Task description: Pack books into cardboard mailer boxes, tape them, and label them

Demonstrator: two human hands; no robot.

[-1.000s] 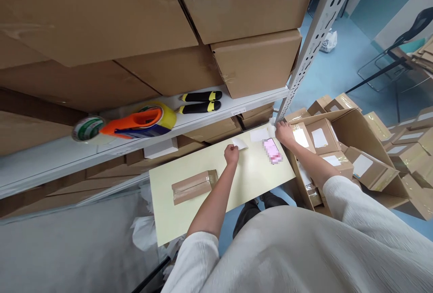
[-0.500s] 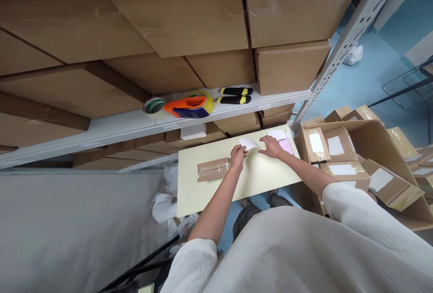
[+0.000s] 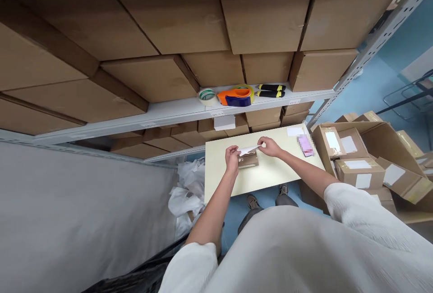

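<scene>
A white paper label (image 3: 248,150) is stretched between my two hands, just above a small brown carton (image 3: 249,162). My left hand (image 3: 232,158) pinches the label's left end beside the carton. At the label's right end, my right hand (image 3: 269,146) is closed on the edge with thumb and fingertips. The carton lies on a cream tabletop (image 3: 280,169), with clear tape glinting on it. Partly hidden by the label and my left hand, its top cannot be seen whole.
A white sheet (image 3: 295,131) and a pink item (image 3: 306,145) lie at the table's right end. Shelving above bears cartons, a tape dispenser (image 3: 236,97), a tape roll (image 3: 207,96) and two cutters (image 3: 271,91). A large box (image 3: 379,131) of labelled cartons stands right; white plastic (image 3: 189,185) lies left.
My right hand has closed on the label's free end. The label has moved over the carton, which now sits between my hands instead of left of them. The camera view has shifted.
</scene>
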